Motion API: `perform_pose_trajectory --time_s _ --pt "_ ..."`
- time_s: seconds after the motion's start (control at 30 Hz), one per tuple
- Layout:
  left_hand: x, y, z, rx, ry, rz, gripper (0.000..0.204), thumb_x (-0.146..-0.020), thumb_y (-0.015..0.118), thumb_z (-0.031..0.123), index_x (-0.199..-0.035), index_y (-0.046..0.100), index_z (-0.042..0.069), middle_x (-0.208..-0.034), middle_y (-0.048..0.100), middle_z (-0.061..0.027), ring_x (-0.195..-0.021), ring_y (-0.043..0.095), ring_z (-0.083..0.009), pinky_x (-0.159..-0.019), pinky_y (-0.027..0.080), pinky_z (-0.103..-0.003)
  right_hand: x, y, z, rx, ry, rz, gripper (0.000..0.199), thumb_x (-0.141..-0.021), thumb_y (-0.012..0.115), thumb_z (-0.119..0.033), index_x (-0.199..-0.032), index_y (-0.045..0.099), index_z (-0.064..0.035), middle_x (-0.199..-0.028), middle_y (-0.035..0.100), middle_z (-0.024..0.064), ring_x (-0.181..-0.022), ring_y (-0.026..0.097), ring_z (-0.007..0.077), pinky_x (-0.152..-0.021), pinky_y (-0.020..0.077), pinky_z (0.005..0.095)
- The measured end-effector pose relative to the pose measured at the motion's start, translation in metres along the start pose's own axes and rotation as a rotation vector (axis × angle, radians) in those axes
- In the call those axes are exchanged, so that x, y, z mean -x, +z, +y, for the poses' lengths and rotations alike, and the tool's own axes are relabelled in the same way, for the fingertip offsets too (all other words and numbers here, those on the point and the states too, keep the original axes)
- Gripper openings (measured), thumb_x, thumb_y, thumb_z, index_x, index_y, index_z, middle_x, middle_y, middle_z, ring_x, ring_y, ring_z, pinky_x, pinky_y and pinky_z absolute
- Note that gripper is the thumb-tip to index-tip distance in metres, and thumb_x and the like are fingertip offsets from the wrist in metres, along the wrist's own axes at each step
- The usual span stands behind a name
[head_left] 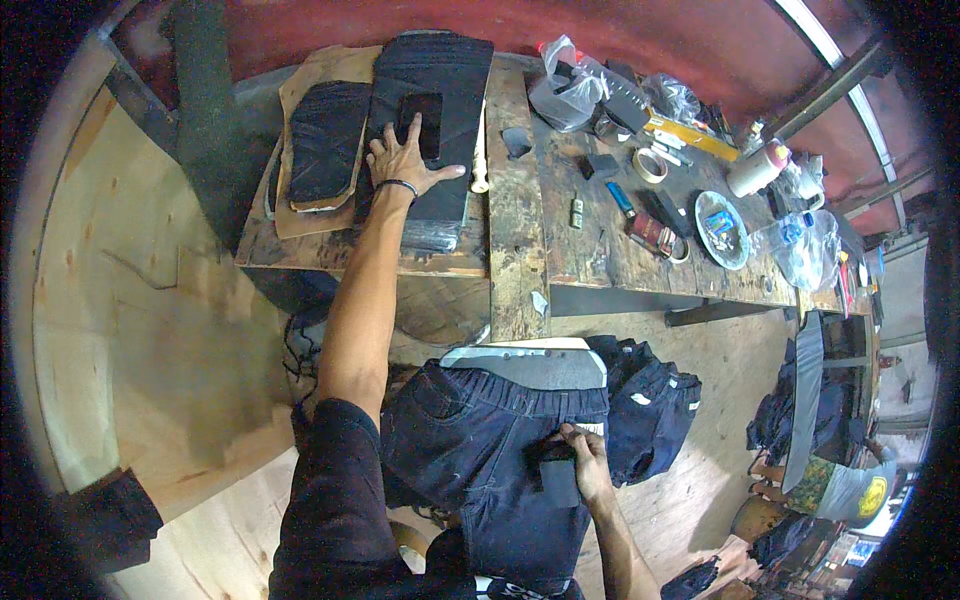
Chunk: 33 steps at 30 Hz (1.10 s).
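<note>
Left hand [402, 152] laid flat on black fabric stack [432, 110], desk [560, 240] | right hand [585, 465] pressed on dark patch [560, 483], dark jeans [480, 450].

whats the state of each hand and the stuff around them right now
left hand: flat, fingers spread on the black pad stack
right hand: pressing a dark block onto the jeans
dark jeans: laid flat, waistband away from the person
tape roll: lying flat on the workbench
blue lighter: lying down

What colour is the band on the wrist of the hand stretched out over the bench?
Black: a thin wristband on the left hand, clearest in the head view.
</note>
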<state>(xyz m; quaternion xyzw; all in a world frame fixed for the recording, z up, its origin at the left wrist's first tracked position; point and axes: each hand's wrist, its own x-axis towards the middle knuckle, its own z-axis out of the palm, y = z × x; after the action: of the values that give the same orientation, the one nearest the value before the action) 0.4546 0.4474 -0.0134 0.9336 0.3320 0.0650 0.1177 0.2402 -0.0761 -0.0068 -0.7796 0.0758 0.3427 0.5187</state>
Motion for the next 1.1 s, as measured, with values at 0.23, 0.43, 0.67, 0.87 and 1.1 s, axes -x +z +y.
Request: perform_pose_trajectory --time_s 0.23,0.43,0.67,0.87,1.1 --pt "-0.003 -0.004 0.003 -0.024 -0.045 0.011 0.152 -0.052 0.088 0.09 -0.174 0.024 0.028 -0.173 0.029 -0.0272 -0.152 0.037 -0.0519 -0.122 0.036 -0.062 -0.004 -0.003 -0.003 -0.028 -0.023 -0.053 0.05 -0.111 0.062 -0.039 -0.126 0.075 0.0073 -0.113 0.078 0.0123 -0.109 0.07 0.0229 -0.101 0.0516 0.0367" --pt "-0.005 0.0 0.0 0.001 -0.035 -0.001 0.157 -0.05 0.084 0.094 -0.175 0.022 0.023 -0.17 0.032 -0.0309 -0.153 0.034 -0.0549 -0.124 0.031 -0.067 -0.003 -0.002 -0.008 -0.032 0.0 -0.044 0.047 -0.111 0.059 -0.034 -0.127 0.075 0.0073 -0.114 0.078 0.0121 -0.109 0.069 0.0221 -0.1 0.0519 0.0374" --pt "-0.007 -0.009 0.0 0.008 -0.033 -0.104 0.16 -0.049 0.081 0.098 -0.176 0.017 0.024 -0.17 0.031 -0.0345 -0.156 0.027 -0.0589 -0.126 0.027 -0.07 -0.002 -0.001 -0.009 0.015 -0.025 -0.028 0.045 -0.11 0.058 -0.031 -0.128 0.074 0.0066 -0.114 0.079 0.0144 -0.109 0.07 0.0245 -0.102 0.0514 0.0372" --pt "-0.025 -0.019 0.008 -0.099 -0.056 -0.224 0.161 -0.047 0.081 0.099 -0.176 0.009 0.035 -0.175 0.019 -0.0351 -0.16 0.014 -0.0618 -0.127 0.021 -0.072 0.002 0.002 -0.014 -0.041 0.041 -0.014 0.046 -0.11 0.058 -0.033 -0.127 0.074 0.0065 -0.11 0.078 0.0129 -0.105 0.069 0.0236 -0.097 0.0526 0.0378" --pt "-0.024 -0.015 0.008 -0.1 -0.073 -0.193 0.166 -0.049 0.083 0.096 -0.177 0.002 0.028 -0.172 0.027 -0.0349 -0.157 0.025 -0.062 -0.127 0.025 -0.07 0.001 0.0 -0.01 -0.021 0.025 -0.023 0.046 -0.111 0.06 -0.036 -0.125 0.076 0.0056 -0.108 0.078 0.0114 -0.103 0.069 0.0217 -0.095 0.0527 0.0365"
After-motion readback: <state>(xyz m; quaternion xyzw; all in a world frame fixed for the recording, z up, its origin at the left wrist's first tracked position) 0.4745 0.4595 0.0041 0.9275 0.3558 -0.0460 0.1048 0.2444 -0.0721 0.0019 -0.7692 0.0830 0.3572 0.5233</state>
